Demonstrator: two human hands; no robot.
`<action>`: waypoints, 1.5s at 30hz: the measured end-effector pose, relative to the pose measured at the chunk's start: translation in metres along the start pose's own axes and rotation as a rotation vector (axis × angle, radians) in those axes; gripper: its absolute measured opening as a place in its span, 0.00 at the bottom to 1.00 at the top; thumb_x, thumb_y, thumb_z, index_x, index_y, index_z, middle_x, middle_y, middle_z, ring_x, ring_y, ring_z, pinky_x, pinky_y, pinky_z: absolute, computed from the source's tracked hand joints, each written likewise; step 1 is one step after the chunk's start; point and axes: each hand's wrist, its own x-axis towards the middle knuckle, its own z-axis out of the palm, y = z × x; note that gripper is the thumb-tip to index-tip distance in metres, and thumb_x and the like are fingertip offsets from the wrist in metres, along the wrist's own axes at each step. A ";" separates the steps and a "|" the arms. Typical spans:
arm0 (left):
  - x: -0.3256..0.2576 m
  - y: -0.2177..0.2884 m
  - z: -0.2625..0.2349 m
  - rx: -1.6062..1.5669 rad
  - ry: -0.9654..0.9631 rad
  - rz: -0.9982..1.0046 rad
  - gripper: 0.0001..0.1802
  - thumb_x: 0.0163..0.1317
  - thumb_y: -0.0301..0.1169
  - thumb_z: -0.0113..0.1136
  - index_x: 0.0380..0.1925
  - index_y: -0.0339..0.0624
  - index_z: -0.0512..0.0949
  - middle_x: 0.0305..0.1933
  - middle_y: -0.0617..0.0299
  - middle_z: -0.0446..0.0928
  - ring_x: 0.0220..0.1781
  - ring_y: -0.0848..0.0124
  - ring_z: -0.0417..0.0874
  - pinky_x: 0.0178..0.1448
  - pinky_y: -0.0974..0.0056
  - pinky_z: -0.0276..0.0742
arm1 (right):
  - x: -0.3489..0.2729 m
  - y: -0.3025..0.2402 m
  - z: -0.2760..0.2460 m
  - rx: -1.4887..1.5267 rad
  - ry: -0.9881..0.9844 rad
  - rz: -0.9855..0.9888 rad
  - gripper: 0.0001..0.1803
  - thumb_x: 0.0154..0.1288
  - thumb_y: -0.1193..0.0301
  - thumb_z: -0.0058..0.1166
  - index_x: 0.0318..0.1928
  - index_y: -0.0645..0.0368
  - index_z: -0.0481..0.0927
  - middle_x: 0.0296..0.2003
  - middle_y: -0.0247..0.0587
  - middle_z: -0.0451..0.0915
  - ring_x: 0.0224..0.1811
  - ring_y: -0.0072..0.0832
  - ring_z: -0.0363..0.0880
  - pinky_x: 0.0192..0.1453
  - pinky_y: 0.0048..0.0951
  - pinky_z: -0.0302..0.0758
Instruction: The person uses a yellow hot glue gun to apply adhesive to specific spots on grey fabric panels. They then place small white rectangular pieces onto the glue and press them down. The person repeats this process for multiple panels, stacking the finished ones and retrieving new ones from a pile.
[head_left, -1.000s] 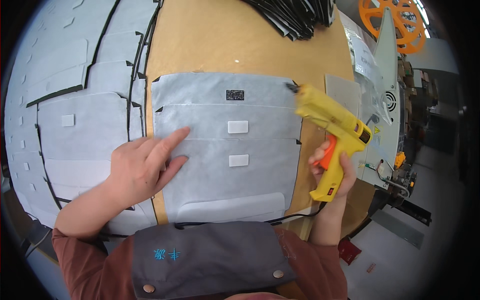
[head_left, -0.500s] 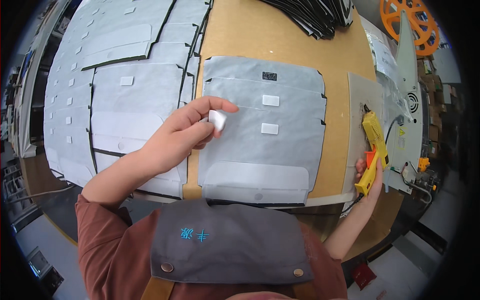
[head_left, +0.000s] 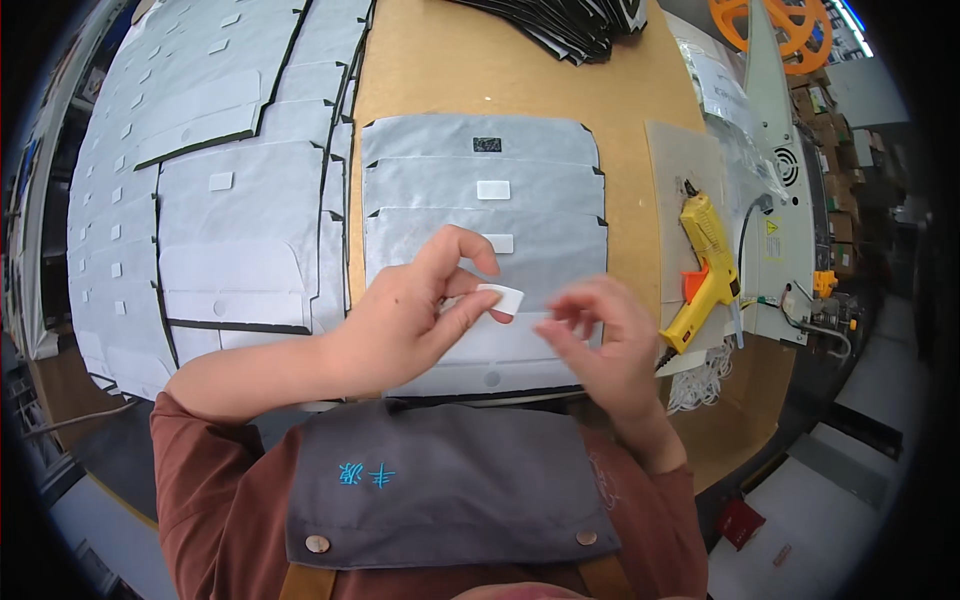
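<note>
Pinched between thumb and fingers of my left hand is a small white patch, held up above the grey fabric panels. My right hand hovers just right of the patch, a little blurred, fingers bent and apart, with nothing visible in it. Under both hands lie overlapping grey fabric panels with black-edged corners. They bear white rectangular patches and one black speckled patch. To the right a yellow glue gun with an orange trigger lies untouched.
More grey panels with white patches spread over the left of the tan table. A stack of black-edged pieces lies at the back. On the right stand a grey machine and an orange reel; white strings hang below the gun.
My right hand has let go of the glue gun and come over to the left hand. The left hand has moved right and nearer, still pinching the white patch. The whole view has shifted.
</note>
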 end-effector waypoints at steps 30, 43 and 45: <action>0.095 -0.070 -0.069 0.859 0.354 0.507 0.14 0.62 0.29 0.64 0.48 0.51 0.80 0.26 0.67 0.77 0.23 0.71 0.77 0.27 0.66 0.72 | 0.156 0.059 0.043 -0.106 -0.142 0.225 0.13 0.63 0.64 0.64 0.31 0.63 0.80 0.18 0.30 0.74 0.21 0.18 0.69 0.26 0.26 0.66; 0.096 -0.071 -0.067 1.023 0.314 0.499 0.18 0.62 0.30 0.63 0.53 0.60 0.83 0.22 0.69 0.70 0.24 0.70 0.76 0.26 0.64 0.72 | 0.154 0.066 0.041 -0.123 -0.134 0.207 0.14 0.62 0.64 0.64 0.29 0.62 0.80 0.17 0.30 0.73 0.20 0.19 0.69 0.26 0.26 0.66; 0.096 -0.071 -0.066 1.033 0.307 0.495 0.18 0.62 0.30 0.63 0.52 0.61 0.83 0.22 0.70 0.70 0.25 0.70 0.76 0.26 0.64 0.73 | 0.154 0.066 0.041 -0.142 -0.141 0.216 0.13 0.62 0.64 0.64 0.30 0.61 0.80 0.18 0.30 0.73 0.21 0.19 0.69 0.27 0.27 0.67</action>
